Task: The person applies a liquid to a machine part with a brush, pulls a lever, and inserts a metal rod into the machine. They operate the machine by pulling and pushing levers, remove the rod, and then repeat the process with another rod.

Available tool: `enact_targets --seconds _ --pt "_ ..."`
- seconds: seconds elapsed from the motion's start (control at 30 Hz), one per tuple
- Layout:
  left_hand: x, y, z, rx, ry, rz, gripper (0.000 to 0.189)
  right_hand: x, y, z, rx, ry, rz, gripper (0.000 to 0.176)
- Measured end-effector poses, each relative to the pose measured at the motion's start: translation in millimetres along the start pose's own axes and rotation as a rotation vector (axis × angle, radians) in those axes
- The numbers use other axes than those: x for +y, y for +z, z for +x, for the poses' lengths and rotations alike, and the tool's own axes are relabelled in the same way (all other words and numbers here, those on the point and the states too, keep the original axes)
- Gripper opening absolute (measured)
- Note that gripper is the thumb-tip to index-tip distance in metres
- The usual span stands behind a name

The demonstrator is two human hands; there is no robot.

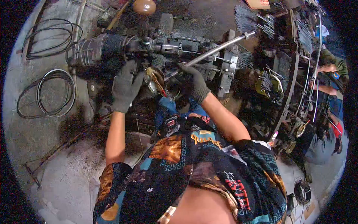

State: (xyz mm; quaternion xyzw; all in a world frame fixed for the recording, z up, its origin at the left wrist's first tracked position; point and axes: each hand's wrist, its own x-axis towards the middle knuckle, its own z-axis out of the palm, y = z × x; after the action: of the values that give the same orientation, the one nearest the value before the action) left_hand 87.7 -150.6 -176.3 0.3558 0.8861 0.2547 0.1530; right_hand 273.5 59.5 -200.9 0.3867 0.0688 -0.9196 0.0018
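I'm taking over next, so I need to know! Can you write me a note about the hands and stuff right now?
Left hand: gloved, fingers spread, resting on the machine beside a shiny round part.
Right hand: gloved, closed around the long metal lever.
Wire coils lie on the floor to the left; thin rods are bundled beyond the lever.
Done: lever gripped. Left: cannot tell from this view.

Gloved left hand (126,87) rests on the machine (112,46); gloved right hand (194,84) grips a metal lever (220,46).
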Motion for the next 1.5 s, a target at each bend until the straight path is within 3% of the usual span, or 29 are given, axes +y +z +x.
enact_targets --seconds 0.07,0.13,0.17,0.2,0.23,0.27,0.33,0.43,0.5,0.53,0.57,0.6,0.63,0.67,0.77,0.87,0.93,0.97,1.0,1.03,1.07,1.1,1.13,1.2,1.27,1.33,1.4,1.5 --pt "64.7 -37.8 49.5 0.362 0.307 0.031 0.054 -6.3 42.5 -8.2 -0.024 0.003 0.02 0.016" --pt "100.8 -59.4 96.3 0.552 0.511 0.15 0.057 2.4 45.3 4.9 -0.049 0.003 0.04 0.02" --pt "122.4 -67.8 117.7 0.592 0.6 0.149 0.051 15.4 24.1 27.7 -0.2 -0.019 0.111 0.02" --pt "141.2 -71.1 135.5 0.631 0.686 0.146 0.046 28.8 1.1 51.9 -0.35 -0.038 0.181 0.037" --pt "155.7 -67.3 149.2 0.631 0.684 0.147 0.046 42.0 -23.1 77.3 -0.285 -0.545 -0.654 0.037" --pt "168.5 -62.4 161.8 0.589 0.662 0.085 0.03 41.6 -17.4 75.2 -0.286 -0.545 -0.654 0.037" --pt "168.1 -56.1 181.3 0.551 0.641 0.026 0.028 35.1 -0.4 65.7 -0.137 -0.088 0.018 0.036" --pt "149.6 -58.0 192.4 0.368 0.673 0.229 0.022 44.5 -11.8 62.3 0.013 -0.119 -0.02 0.036" --pt "149.4 -61.4 189.3 0.458 0.768 0.206 0.019 37.5 -46.8 27.6 0.211 -0.03 -0.69 0.035" --pt "150.7 -60.6 185.2 0.456 0.77 0.201 0.019 32.7 -67.5 -3.0 0.148 -0.3 -0.938 0.035" --pt "152.4 -58.6 178.6 0.427 0.583 0.149 0.019 19.7 -89.7 -33.5 0.079 -0.571 -1.18 0.035" --pt "153.1 -56.8 173.9 0.395 0.399 0.098 0.018 -14.0 -103.0 -60.0 0.228 -0.269 -1.337 0.034" --pt "150.1 -54.3 175.0 0.39 0.401 0.09 0.018 -52.7 -119.8 -84.4 0.378 0.044 -1.468 0.036" --pt "144.4 -53.0 178.3 0.422 0.426 0.1 0.019 -83.8 -156.4 -93.3 0.47 -0.055 -1.371 0.032" --pt "145.4 -53.5 179.6 0.456 0.446 0.083 0.021 -193.7 -211.3 -85.2 0.429 -0.344 -1.464 0.032" --pt "148.3 -53.1 180.1 0.49 0.458 0.057 0.024 -253.3 -149.6 -58.0 0.41 -0.531 -1.567 0.041" --pt "148.8 -50.5 182.3 0.529 0.483 0.049 0.025 -289.1 -163.0 13.1 0.561 -0.683 -1.232 0.028" --pt "149.4 -49.6 183.3 0.542 0.512 0.094 0.025 -300.8 -154.4 32.7 0.553 -0.689 -1.234 0.028" --pt "150.7 -49.5 183.2 0.553 0.539 0.139 0.025 -305.3 -136.5 52.3 0.55 -0.83 -1.588 0.027" --pt "154.2 -50.3 182.7 0.561 0.536 0.142 0.025 -304.5 -113.3 70.4 0.533 -0.97 -1.946 0.026" --pt "158.6 -51.4 181.4 0.443 0.364 0.168 0.027 -296.9 -90.0 83.6 0.497 -1.105 -2.305 0.026" --pt "160.1 -53.4 180.1 0.325 0.193 0.191 0.029 -282.5 -58.9 91.4 0.474 -0.978 -1.841 0.029" --pt "154.2 -51.4 183.9 0.331 0.186 0.193 0.029 -265.0 -29.9 100.6 0.438 -0.831 -1.386 0.032" --pt "137.6 -43.2 198.8 0.629 0.632 0.115 0.035 -227.3 -25.8 149.6 0.473 -1.14 -1.648 0.041" --pt "133.0 -50.9 205.0 0.542 0.552 0.165 0.035 -183.6 8.5 140.2 0.334 -0.862 -1.416 0.047" --pt "126.0 -51.8 210.3 0.452 0.472 0.209 0.036 -136.0 4.0 143.3 0.256 -1.27 -1.586 0.052" --pt "117.1 -46.9 215.2 0.613 0.554 0.111 0.033 -102.1 21.2 92.8 -0.025 -1.148 -1.618 0.05" --pt "114.4 -52.6 214.6 0.55 0.514 0.092 0.027 -72.7 13.7 47.8 -0.186 -1.087 -1.932 0.04"
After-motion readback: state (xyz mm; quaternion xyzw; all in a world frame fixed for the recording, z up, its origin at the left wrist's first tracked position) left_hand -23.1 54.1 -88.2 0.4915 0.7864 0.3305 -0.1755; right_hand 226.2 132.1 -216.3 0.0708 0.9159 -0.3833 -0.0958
